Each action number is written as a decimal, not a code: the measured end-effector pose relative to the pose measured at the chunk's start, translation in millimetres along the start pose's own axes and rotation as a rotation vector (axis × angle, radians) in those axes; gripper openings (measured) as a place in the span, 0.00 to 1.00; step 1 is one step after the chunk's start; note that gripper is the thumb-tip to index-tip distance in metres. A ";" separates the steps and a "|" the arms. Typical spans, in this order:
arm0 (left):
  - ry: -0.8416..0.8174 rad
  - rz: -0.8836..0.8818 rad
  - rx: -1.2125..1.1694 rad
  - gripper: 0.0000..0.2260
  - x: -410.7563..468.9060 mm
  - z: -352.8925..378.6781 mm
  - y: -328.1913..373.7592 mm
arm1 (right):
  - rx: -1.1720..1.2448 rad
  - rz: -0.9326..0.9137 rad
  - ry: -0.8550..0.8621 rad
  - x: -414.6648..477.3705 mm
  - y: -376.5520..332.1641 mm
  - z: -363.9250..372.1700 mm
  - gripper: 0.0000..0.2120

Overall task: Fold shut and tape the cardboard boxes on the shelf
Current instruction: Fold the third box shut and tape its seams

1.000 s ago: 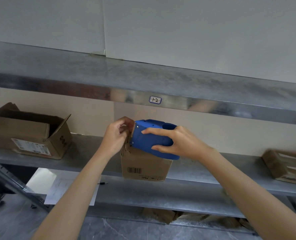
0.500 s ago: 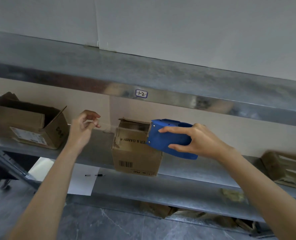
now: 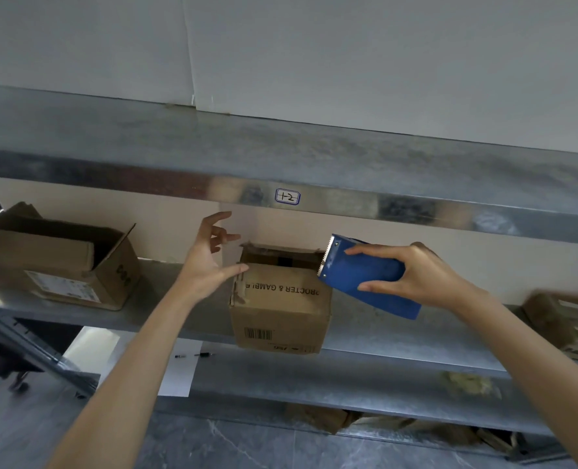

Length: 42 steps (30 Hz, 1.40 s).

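Observation:
A small brown cardboard box (image 3: 280, 309) with upside-down print and a barcode stands at the front of the metal shelf (image 3: 399, 336), its top not fully closed. My left hand (image 3: 209, 258) is spread open at the box's upper left corner, thumb touching that edge. My right hand (image 3: 416, 275) grips a blue tape dispenser (image 3: 365, 275), whose toothed blade sits at the box's upper right corner.
A larger open cardboard box (image 3: 64, 265) lies on the shelf at the left. Another box (image 3: 565, 326) is at the right edge, blurred. An upper shelf (image 3: 280, 170) with a label overhangs. Paper and a pen lie on the floor below.
My left hand came back from the left and opened beside the box's left corner. The dispenser shifted right, off the box's front, to its upper right corner.

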<state>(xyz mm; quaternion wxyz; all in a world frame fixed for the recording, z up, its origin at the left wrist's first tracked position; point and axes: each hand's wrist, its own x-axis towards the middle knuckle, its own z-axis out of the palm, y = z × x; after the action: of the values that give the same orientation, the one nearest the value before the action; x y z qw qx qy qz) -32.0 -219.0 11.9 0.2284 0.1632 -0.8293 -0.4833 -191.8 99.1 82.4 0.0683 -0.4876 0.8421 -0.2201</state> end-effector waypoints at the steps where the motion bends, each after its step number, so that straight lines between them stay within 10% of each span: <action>1: -0.014 0.010 0.006 0.41 2.2 0.1 -3.6 | 0.014 0.014 -0.003 1.0 0.7 0.1 0.25; 42: 0.035 -0.055 -0.071 0.35 -5.7 18.8 -62.8 | 0.303 0.189 -0.167 41.2 18.2 27.2 0.24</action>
<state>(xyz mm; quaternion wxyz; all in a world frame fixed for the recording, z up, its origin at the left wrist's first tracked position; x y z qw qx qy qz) -34.1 -232.6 -52.4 0.2353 0.1861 -0.8027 -0.5154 -218.5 63.4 54.3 0.2308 -0.4072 0.8328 -0.2956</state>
